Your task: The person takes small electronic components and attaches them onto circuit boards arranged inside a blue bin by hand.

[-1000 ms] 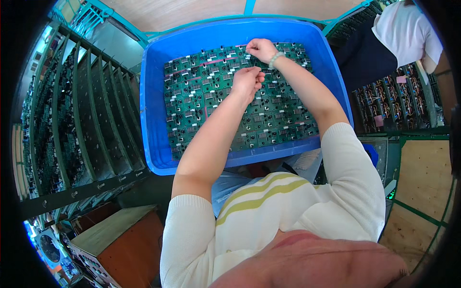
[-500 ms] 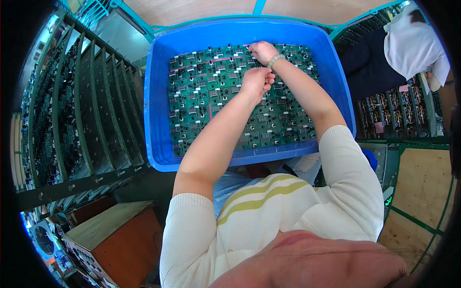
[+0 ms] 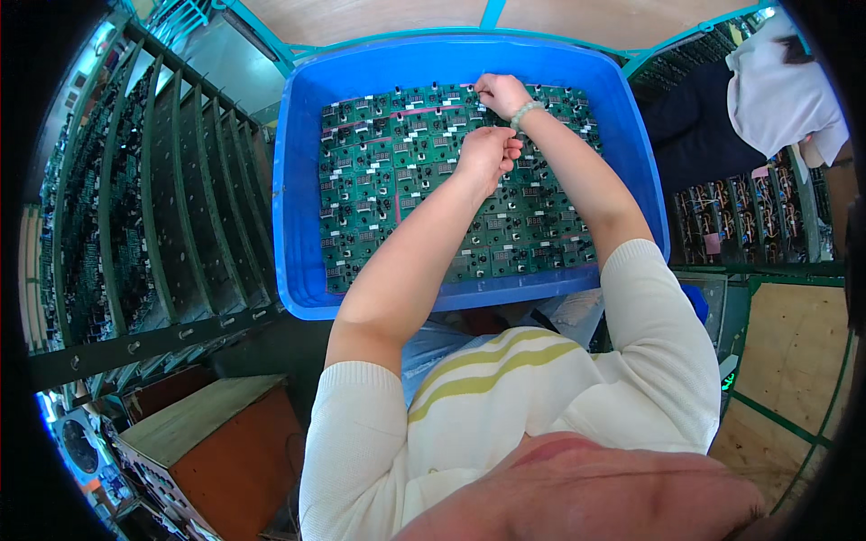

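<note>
Green circuit boards (image 3: 361, 185), joined in panels and dotted with small displays, black parts and white connectors, fill the bottom of a blue plastic tub (image 3: 299, 207). Above the middle of the boards is my left hand (image 3: 488, 155), its fingers curled in; whatever they hold is hidden. My right hand (image 3: 503, 96), with a pale bead bracelet (image 3: 526, 112) at the wrist, reaches farther, to the boards' far edge. Its fingertips are bent together down at that edge, and I cannot make out what is between them.
On the left stands a dark rack (image 3: 180, 207) with upright slots, partly filled with circuit boards. A person in a white top (image 3: 780, 81) is at the far right, by more boards with wires (image 3: 744, 216). A wooden box (image 3: 225, 442) sits at lower left.
Both hands appear slightly farther right in the picture, as do the tub and boards, so the view itself has shifted a little. The hand poses look nearly the same.
</note>
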The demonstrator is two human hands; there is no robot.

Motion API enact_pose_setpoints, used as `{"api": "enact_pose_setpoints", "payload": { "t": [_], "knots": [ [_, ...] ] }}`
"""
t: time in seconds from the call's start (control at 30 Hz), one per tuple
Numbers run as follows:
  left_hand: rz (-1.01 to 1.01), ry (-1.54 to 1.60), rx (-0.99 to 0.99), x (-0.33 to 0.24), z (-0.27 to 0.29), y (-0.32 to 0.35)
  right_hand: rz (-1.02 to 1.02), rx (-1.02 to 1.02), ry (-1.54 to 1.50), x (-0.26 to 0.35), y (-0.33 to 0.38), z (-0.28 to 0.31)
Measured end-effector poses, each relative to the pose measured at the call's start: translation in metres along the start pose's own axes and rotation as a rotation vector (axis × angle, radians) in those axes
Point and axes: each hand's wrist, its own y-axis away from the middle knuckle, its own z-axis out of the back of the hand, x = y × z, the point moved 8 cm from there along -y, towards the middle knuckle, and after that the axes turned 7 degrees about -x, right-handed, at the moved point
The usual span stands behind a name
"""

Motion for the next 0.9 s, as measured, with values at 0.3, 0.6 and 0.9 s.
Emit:
{"api": "enact_pose_setpoints", "payload": {
  "t": [0.3,0.6,0.9],
  "knots": [
    [0.008,-0.031,-0.007,0.001,-0.002,0.001,0.046,-0.068,0.158,0.005,0.008,0.005],
    [-0.007,-0.006,-0.018,0.001,-0.002,0.000,0.004,0.116,0.280,-0.005,-0.002,-0.015],
    [-0.058,-0.033,0.012,0.001,-0.002,-0.001,0.045,0.054,0.411,0.013,0.000,0.000]
  ]
}}
